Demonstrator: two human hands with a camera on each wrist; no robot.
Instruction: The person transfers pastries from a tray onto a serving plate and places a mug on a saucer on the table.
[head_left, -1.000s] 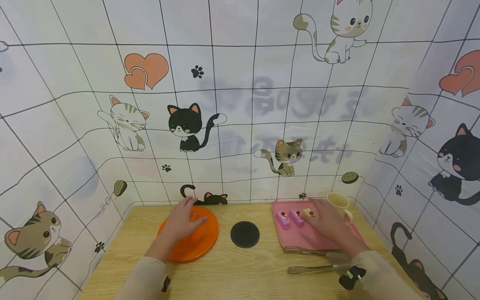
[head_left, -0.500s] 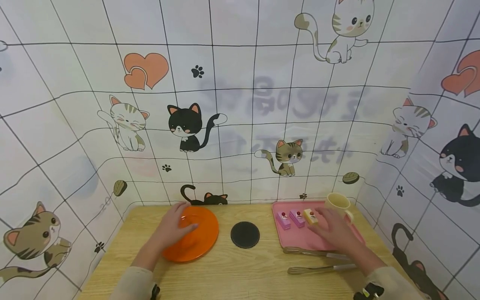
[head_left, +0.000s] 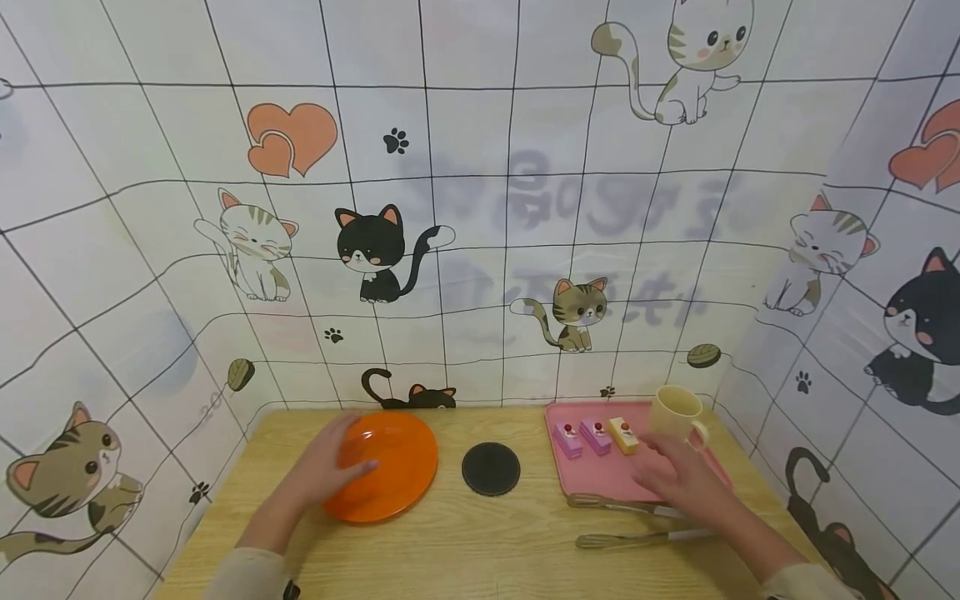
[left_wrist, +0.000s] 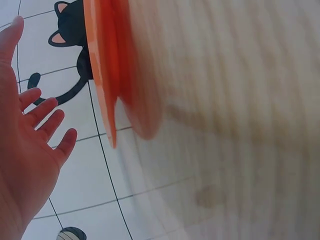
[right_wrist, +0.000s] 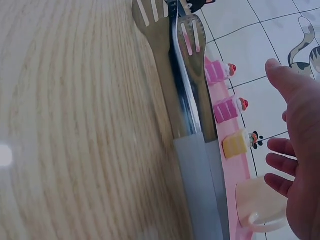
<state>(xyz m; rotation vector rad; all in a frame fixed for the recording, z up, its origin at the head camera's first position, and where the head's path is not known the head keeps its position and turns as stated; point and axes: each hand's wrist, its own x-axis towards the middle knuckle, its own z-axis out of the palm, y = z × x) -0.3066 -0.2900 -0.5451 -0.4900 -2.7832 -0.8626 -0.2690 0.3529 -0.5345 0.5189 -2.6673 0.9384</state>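
Observation:
My left hand (head_left: 318,467) hovers over the left edge of an orange plate (head_left: 401,467), its fingers loosely spread and holding nothing. In the left wrist view, that hand's palm (left_wrist: 30,145) is apart from the plate rim (left_wrist: 102,75). On the other side, my right hand (head_left: 682,475) hangs over the right part of a pink tray (head_left: 585,479), fingers relaxed and bare. The tray bears two pink toy cake slices (head_left: 567,440), a yellow toy cake slice (head_left: 622,435) and a cream mug (head_left: 673,410). The right fingers appear in front of the mug's lower part.
Between plate and tray lies a round black disc (head_left: 491,468). Two metal tongs with slotted heads (right_wrist: 190,45) and pale handles (right_wrist: 192,175) lie along the tray's near side on the wooden table (head_left: 450,550). Tiled, cat-printed walls (head_left: 472,250) enclose the table.
Both hands have drawn back toward me and outward, left hand to the left, right hand to the right. More of the plate, yellow cake slice and mug shows. The objects have not moved.

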